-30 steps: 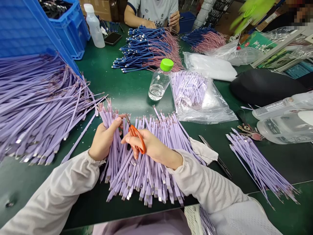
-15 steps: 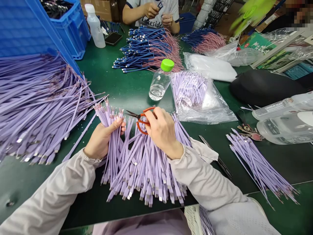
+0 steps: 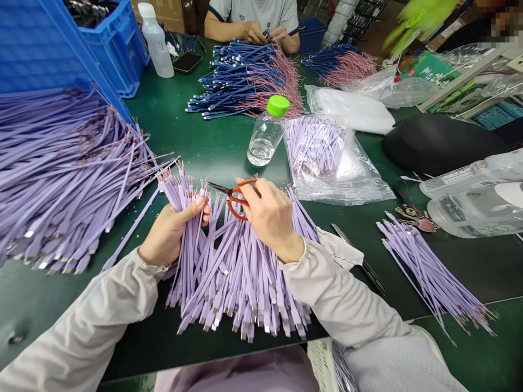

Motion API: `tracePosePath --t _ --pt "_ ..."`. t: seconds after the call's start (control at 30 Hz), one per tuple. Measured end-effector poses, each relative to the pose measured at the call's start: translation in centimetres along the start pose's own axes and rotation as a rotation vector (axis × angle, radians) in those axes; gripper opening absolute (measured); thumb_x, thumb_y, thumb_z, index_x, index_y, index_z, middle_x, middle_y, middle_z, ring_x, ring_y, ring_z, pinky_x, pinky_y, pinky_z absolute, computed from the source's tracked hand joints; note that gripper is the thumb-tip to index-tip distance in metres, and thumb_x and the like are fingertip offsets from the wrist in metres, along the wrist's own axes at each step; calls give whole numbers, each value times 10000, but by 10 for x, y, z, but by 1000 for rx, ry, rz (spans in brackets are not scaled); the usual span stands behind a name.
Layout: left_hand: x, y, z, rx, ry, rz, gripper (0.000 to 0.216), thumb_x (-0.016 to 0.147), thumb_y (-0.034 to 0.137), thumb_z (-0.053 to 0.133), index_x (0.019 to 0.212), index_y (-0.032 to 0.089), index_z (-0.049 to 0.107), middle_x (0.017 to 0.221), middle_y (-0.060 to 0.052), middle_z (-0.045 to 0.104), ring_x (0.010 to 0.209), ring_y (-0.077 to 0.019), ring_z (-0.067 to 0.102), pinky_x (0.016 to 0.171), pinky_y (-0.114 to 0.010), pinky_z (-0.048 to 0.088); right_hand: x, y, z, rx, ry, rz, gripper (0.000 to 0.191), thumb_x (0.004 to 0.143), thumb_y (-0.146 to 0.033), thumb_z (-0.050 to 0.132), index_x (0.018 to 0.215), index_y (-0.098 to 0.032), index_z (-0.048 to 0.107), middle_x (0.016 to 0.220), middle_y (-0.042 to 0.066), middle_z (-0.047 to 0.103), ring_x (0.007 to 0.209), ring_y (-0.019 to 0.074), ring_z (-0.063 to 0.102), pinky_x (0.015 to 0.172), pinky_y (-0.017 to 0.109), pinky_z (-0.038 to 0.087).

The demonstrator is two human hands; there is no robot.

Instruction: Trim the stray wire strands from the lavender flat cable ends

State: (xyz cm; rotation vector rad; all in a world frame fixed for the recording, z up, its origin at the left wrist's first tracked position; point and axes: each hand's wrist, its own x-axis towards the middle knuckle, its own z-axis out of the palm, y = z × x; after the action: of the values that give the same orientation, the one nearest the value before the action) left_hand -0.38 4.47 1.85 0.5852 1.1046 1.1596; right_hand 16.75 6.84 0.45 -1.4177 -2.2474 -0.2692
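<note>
Green tabletop (image 3: 212,158) serves as the work surface. A lilac flat cable bundle (image 3: 241,277) rests on it directly in front of the person, fanned out, with metal connector ends toward the person and fine wire ends pointing away.

Left hand (image 3: 174,231): fingers (image 3: 203,216) closed around the upper part of the bundle, thumb across the top, gripping a bunch of cables. Right hand (image 3: 267,215): fingers (image 3: 255,190) curled tightly on a pair of orange-handled scissors (image 3: 239,200), held above the bundle. Blade tips point left, just beside the cable ends in the left hand.

Surrounding items: a larger lilac cable pile (image 3: 69,179) lies to the left, against a blue plastic crate (image 3: 114,49). Ahead stand a clear bottle (image 3: 265,136) with a green cap and a plastic bag of lilac cables (image 3: 330,163). To the right lie long steel tweezers (image 3: 363,264) and a smaller lilac cable bunch (image 3: 429,272). At the far side, a co-worker's hands (image 3: 261,34) work just behind a blue-and-pink cable pile (image 3: 245,81).
</note>
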Motion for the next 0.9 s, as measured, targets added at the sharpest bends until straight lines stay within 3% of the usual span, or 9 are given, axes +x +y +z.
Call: tracePosePath --t 0.13,0.27,0.4,0.5,0.7,0.8,0.9 --pt "-1 0 -1 23 -17 20 329 560 357 833 662 141 607 588 14 589 535 -85 510 529 -197 433 -2 2 2 23 30 -5 246 912 -149 429 981 -170 664 758 50 586 685 148 544 583 258 388" --pt "-1 -2 -1 43 12 35 310 567 346 828 686 142 626 611 3 612 532 -91 512 524 -210 437 0 0 3 292 73 68 215 868 -134 474 962 -157 666 805 43 599 701 138 553 616 245 425" --pt "1 -5 -2 95 65 20 308 588 387 808 708 145 659 642 -18 644 528 -108 528 509 -226 431 5 -6 -2 648 -31 101 259 826 -132 513 1056 -163 628 779 9 556 663 119 513 637 248 460" --pt "1 -6 -3 160 67 60 304 600 412 792 659 150 651 578 -3 606 529 -116 519 526 -233 421 7 -11 -8 787 -103 118 262 819 -141 534 1062 -181 623 733 -13 501 655 112 488 652 252 472" --pt "4 -11 -7 298 75 186 328 613 457 771 632 170 614 642 4 594 630 -157 541 642 -276 438 4 -11 -1 939 -57 168 216 791 -101 524 945 -197 642 769 -9 528 664 98 491 631 235 458" --pt "5 -13 -9 311 93 173 341 626 488 753 658 170 633 749 -22 642 775 -202 588 750 -303 452 2 -8 5 956 20 219 187 782 -103 526 906 -184 640 790 -2 562 652 93 492 625 237 451" --pt "4 -14 -10 271 108 119 358 620 479 760 781 170 679 749 -15 656 815 -219 611 808 -327 458 3 -8 6 947 23 212 253 789 -106 522 1000 -193 632 774 -5 543 639 97 469 610 238 449"
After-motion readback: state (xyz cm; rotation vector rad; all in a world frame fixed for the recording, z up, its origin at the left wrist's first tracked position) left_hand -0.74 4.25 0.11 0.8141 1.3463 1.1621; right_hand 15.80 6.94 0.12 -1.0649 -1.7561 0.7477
